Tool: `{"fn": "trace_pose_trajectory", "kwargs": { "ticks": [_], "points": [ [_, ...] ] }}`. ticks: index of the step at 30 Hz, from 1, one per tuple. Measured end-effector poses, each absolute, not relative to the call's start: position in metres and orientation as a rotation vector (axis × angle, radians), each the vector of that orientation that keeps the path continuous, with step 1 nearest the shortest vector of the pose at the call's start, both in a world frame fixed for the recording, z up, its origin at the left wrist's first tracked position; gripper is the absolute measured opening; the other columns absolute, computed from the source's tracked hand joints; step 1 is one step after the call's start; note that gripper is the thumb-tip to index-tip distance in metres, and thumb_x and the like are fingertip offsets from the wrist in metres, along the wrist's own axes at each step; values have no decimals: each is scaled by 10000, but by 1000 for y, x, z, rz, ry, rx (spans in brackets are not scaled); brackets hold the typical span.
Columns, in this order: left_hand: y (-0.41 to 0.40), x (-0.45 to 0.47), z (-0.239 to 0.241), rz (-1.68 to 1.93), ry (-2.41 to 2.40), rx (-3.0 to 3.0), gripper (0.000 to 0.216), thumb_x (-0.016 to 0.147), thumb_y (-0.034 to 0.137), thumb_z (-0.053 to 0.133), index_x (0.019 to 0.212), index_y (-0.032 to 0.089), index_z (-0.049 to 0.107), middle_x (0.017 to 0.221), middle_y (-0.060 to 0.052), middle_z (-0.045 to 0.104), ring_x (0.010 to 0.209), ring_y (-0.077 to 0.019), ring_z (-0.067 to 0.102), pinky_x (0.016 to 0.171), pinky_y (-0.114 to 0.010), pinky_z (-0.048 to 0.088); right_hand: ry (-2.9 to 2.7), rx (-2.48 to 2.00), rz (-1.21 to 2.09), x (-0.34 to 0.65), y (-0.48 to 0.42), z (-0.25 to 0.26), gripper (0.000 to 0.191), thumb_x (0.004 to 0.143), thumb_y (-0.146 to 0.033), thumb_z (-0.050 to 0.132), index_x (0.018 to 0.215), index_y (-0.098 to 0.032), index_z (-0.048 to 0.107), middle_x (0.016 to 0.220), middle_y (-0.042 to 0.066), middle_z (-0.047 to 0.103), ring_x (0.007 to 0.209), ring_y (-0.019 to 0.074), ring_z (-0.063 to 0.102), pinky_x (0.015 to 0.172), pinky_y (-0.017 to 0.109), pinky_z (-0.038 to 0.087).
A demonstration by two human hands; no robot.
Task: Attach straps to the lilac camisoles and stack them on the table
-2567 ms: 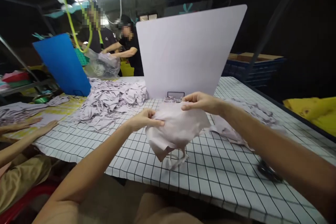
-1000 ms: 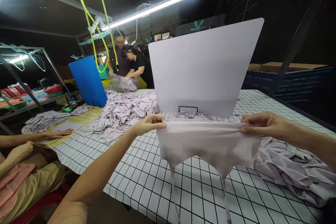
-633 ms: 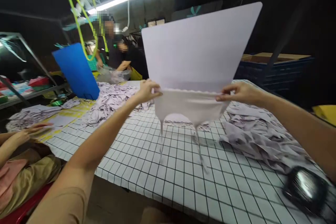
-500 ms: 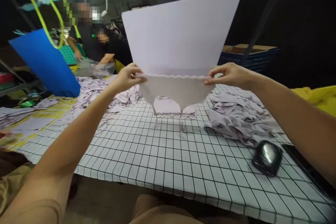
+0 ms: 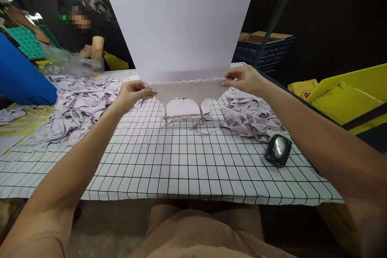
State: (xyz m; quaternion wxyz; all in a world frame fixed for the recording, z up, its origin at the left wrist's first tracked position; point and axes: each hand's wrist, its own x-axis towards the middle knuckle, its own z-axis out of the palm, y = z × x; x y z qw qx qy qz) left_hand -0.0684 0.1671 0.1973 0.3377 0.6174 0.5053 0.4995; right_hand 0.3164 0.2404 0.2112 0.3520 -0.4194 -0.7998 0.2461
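I hold a pale lilac garment [image 5: 187, 90] stretched by its scalloped top edge in front of an upright white board [image 5: 181, 20]. My left hand [image 5: 131, 92] pinches the left corner and my right hand [image 5: 243, 80] pinches the right corner. Two thin straps hang from the garment down to a small flat stack of the same garments [image 5: 185, 112] at the board's foot. Everything sits over a table with a black-and-white grid cloth [image 5: 181, 161].
A heap of lilac garments [image 5: 78, 100] lies at the left and another heap [image 5: 250, 119] at the right. A black shiny object [image 5: 278, 150] rests near the right heap. A blue board [image 5: 21, 80], yellow bins [image 5: 347, 100] and people with a plastic bag [image 5: 72, 64] stand behind.
I spread the bunched garment out between both hands, lifted it and carried it forward to the white board. My view tilted down and closer to the board.
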Motion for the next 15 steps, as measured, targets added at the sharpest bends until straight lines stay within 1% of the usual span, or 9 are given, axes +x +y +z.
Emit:
{"fn": "trace_pose_trajectory", "kwargs": {
  "ticks": [2,3,4,5,7,9,11,13,15],
  "points": [
    [142,-68,188,1303,1311,1653,218,737,317,829,833,160,713,857,-41,764,925,-223,721,977,-468,551,-2081,-1065,553,323,212,199,244,773,-474,753,776,-234,710,784,30,671,759,186,577,751,377,498],
    [128,-68,178,1270,1323,1681,214,739,323,831,859,175,736,901,-54,773,944,-232,717,961,-463,560,-2113,-1070,549,326,194,186,223,809,-466,727,809,-244,726,800,33,685,777,194,591,768,385,508],
    [113,-69,164,1224,1347,1741,191,769,344,804,874,194,750,962,-64,779,974,-239,714,935,-451,574,-2141,-1059,576,328,176,170,210,835,-456,704,827,-248,730,812,35,696,784,199,602,765,388,517],
    [98,-69,147,1170,1371,1778,172,800,363,769,883,213,757,994,-68,781,978,-242,716,891,-438,591,-2161,-1028,607,330,158,150,203,859,-440,680,844,-244,729,823,37,704,798,205,615,763,390,521],
    [70,-68,105,1025,1396,1782,167,850,376,694,914,239,764,1040,-61,780,972,-234,722,856,-415,607,-2207,-988,651,333,125,103,184,901,-383,639,856,-223,720,828,51,715,811,210,620,761,391,514],
    [46,-68,66,938,1401,1797,159,854,342,658,920,246,765,1032,-55,784,998,-237,723,896,-418,599,-2275,-963,615,336,96,58,172,921,-317,623,811,-206,695,772,52,706,769,202,603,744,389,482],
    [24,-70,38,849,1410,1851,173,860,296,614,934,259,765,994,-45,787,975,-234,725,917,-425,586,-2380,-917,562,340,71,27,181,944,-256,593,799,-198,683,767,52,701,781,200,594,780,401,456],
    [7,-74,26,746,1380,1920,201,870,258,577,926,276,769,983,-43,787,998,-241,708,911,-422,580,-2504,-852,521,346,52,14,207,966,-244,564,803,-200,685,807,58,697,822,202,586,833,422,436],
    [-5,-79,27,634,1327,1989,237,889,238,549,940,293,774,1057,-43,780,1085,-253,668,918,-422,567,-2599,-805,470,350,41,16,199,972,-309,573,862,-203,700,879,71,699,871,215,584,910,468,412]
  ]
}}
